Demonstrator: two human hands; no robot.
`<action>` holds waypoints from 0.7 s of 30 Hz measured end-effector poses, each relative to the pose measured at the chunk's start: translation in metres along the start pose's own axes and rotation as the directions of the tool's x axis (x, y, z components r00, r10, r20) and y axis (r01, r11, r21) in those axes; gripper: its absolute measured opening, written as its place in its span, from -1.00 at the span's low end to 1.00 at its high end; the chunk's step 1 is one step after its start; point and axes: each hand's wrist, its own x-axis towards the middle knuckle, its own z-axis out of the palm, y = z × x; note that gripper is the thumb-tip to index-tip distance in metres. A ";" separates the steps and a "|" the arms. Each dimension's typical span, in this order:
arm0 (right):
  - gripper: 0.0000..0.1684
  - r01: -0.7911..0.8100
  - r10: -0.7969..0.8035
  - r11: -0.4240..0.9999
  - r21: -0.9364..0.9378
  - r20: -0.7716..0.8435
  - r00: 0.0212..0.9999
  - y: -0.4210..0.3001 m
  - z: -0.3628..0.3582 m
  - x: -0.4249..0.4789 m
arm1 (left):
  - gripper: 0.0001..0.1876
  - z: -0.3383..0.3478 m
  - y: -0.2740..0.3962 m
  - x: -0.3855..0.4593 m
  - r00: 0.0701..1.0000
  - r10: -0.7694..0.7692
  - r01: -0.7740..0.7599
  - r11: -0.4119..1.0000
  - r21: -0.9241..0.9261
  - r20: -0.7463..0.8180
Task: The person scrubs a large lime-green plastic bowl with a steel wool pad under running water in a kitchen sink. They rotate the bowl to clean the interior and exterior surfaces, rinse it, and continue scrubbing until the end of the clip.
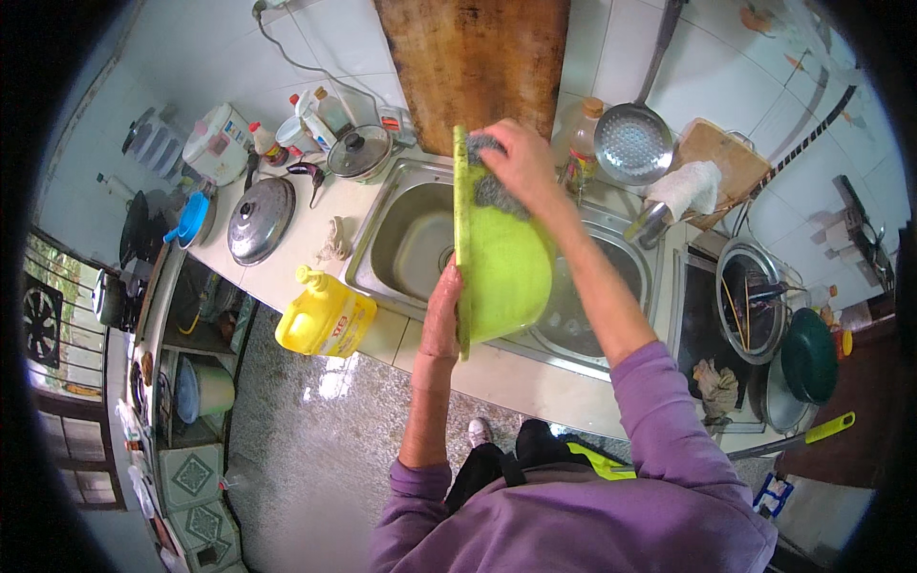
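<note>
A lime-green plastic basin (509, 279) is tilted on its side above the double sink, its rim towards the left. My left hand (443, 311) grips that rim low down, with part of the fingers hidden behind it. A grey scouring cloth (494, 190) lies against the basin's outer wall, pressed there by my right hand (512, 154). Under the basin are the left sink bowl (412, 240) and the right sink bowl (573, 322), partly covered by the basin and my right arm.
A yellow pump bottle (326, 315) stands at the counter's front edge. Left of the sink are a metal lid (261, 220) and a lidded pot (360, 152). A wooden board (476, 64) leans behind; a skimmer (634, 143) hangs right. Pans and a green bowl (809, 356) crowd the right side.
</note>
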 end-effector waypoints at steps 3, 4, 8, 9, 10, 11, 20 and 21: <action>-0.75 0.132 -0.130 0.991 0.016 -0.092 0.987 -0.052 -0.003 -0.053 | -0.39 -0.001 0.006 -0.001 0.992 0.097 -0.085 0.988 0.131 -0.084; -0.73 0.124 -0.118 0.991 0.041 -0.133 0.984 -0.063 -0.013 -0.076 | -0.39 0.006 0.005 0.002 0.987 0.117 -0.096 0.980 0.176 -0.113; -0.63 0.082 -0.064 0.990 0.115 -0.148 0.987 -0.090 -0.017 -0.142 | -0.41 -0.006 -0.006 0.006 0.996 0.076 -0.075 0.997 0.024 -0.043; -0.62 0.074 -0.056 0.990 0.123 -0.140 0.989 -0.092 -0.017 -0.148 | -0.41 -0.013 -0.015 0.007 0.996 0.039 -0.036 0.999 0.033 -0.084; -0.64 0.119 -0.101 0.988 0.103 -0.163 0.982 -0.085 -0.013 -0.141 | -0.42 -0.021 -0.024 0.007 0.992 0.007 -0.001 0.999 0.044 -0.127; -0.65 0.129 -0.112 0.989 0.077 -0.201 0.973 -0.079 -0.010 -0.127 | -0.43 -0.027 -0.030 0.006 0.985 -0.024 0.033 0.998 0.053 -0.172; -0.72 -0.160 0.302 0.868 0.471 -0.244 0.921 -0.041 0.012 -0.054 | -0.47 -0.008 -0.026 -0.002 0.974 0.021 -0.002 0.996 0.085 -0.227; -0.71 -0.212 0.447 0.691 0.691 -0.178 0.876 -0.041 0.016 -0.067 | -0.47 -0.005 -0.025 0.001 0.972 0.063 -0.040 0.994 0.105 -0.225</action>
